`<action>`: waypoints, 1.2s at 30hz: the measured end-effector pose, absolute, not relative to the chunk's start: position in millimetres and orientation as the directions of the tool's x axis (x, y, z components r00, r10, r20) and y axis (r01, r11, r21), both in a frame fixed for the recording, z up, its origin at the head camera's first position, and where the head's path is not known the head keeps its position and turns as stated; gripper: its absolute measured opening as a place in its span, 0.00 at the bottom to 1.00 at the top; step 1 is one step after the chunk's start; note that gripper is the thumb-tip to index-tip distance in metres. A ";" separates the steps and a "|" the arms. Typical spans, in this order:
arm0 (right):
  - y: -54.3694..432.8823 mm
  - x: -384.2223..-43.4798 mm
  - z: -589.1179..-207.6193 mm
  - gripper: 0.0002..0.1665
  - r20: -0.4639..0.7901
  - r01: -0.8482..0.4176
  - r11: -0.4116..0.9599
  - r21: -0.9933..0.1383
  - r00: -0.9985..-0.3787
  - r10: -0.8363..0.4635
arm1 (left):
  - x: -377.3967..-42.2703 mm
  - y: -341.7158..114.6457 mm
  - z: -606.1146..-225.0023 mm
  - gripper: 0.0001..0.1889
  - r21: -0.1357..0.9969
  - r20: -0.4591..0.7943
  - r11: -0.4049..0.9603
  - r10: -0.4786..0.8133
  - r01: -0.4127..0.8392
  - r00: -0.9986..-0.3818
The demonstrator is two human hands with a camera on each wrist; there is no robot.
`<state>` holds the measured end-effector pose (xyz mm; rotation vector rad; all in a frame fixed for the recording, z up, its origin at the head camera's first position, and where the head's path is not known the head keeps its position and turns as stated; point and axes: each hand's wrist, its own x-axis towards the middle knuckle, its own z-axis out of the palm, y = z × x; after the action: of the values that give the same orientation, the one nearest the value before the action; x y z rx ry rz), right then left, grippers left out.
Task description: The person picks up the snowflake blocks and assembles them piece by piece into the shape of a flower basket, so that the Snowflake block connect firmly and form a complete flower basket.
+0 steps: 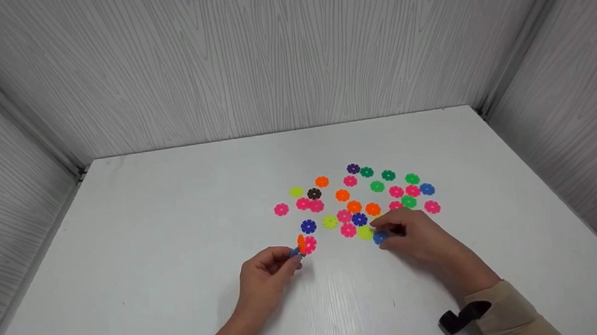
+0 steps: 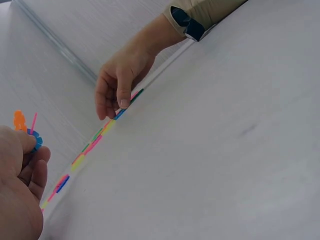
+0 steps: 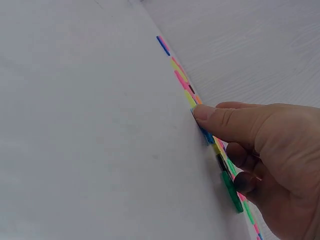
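Observation:
My left hand [image 1: 268, 275] pinches a blue notched plastic disc [image 2: 37, 140] between thumb and fingers. An orange disc [image 1: 301, 243] and a pink disc [image 1: 309, 245] stand out from that blue one, joined to it at angles. To the right, my right hand [image 1: 416, 233] bends down to the table, thumb and index finger at opposite edges of another blue disc [image 1: 379, 237]. In the right wrist view the thumb covers part of this blue disc [image 3: 206, 135]. Close beside it lies a yellow disc [image 1: 364, 232].
Several loose discs lie flat on the white table [image 1: 177, 221], beyond both hands, among them a dark blue disc [image 1: 308, 226], a black disc [image 1: 314, 193] and a green disc [image 1: 412, 179]. A black strap [image 1: 465, 317] circles the right sleeve. Grey panels [image 1: 271, 60] enclose the table.

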<state>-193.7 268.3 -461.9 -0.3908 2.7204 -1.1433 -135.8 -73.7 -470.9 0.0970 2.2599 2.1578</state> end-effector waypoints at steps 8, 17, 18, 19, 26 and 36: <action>263.5 -191.2 -460.7 0.22 -0.009 -0.208 0.660 -0.722 -0.951 -0.310 | -135.9 -73.4 -472.0 0.07 0.998 0.024 0.048 0.054 0.027 -0.998; 241.5 -181.9 -453.8 0.18 -0.044 -0.132 0.618 -0.775 -0.964 -0.261 | -136.3 -71.5 -472.4 0.07 0.998 -0.001 0.055 0.055 0.002 -0.998; 237.8 -180.3 -452.6 0.18 -0.054 -0.117 0.596 -0.795 -0.964 -0.262 | -136.4 -71.3 -472.6 0.07 0.999 0.000 0.049 0.056 0.003 -0.998; 233.9 -178.7 -451.8 0.18 -0.062 -0.106 0.569 -0.816 -0.961 -0.268 | -136.5 -71.1 -472.7 0.08 0.999 0.000 0.042 0.057 0.002 -0.998; 206.0 -168.5 -450.5 0.23 -0.040 -0.116 0.364 -0.924 -0.918 -0.394 | -138.0 -68.2 -472.7 0.09 0.997 0.001 -0.083 0.081 -0.006 -0.997; 186.6 -162.5 -449.8 0.26 -0.008 -0.101 0.226 -0.969 -0.901 -0.434 | -136.5 -67.8 -470.9 0.09 0.998 -0.032 -0.043 0.128 -0.038 -0.991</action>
<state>-162.5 186.6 -449.8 -0.5011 2.2266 -1.7265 -136.5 -67.8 -470.9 0.0998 2.0898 2.1869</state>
